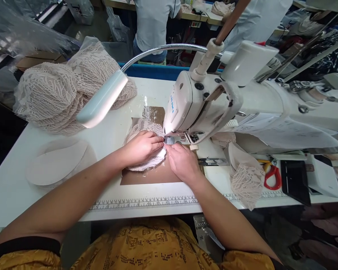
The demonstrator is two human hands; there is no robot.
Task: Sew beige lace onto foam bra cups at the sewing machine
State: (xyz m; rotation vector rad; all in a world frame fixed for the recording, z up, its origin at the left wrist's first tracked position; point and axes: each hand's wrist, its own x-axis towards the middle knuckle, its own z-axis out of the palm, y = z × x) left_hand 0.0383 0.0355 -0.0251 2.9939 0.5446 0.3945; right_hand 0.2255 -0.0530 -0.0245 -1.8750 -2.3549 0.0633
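Note:
A round piece of pale lace fabric [148, 165] lies at the needle area of a white sewing machine [183, 101]. My left hand [143, 147] rests over the lace, fingers together, pressing it close to the presser foot. On the right side of the needle, my right hand [182, 160] pinches the edge of the same lace with thumb and forefinger. Its other fingers are curled under. Beneath the lace is a brown sheet [154, 177] fixed on the table. The fingertips partly hide the needle and the fabric edge.
Large stacks of lace pieces [47, 93] sit at the left back under a lamp [104, 98]. Smooth beige cups [58, 163] lie at left. Right of me are a lace piece [248, 182], red-handled scissors [273, 177] and a black phone-like object [295, 180]. People work beyond.

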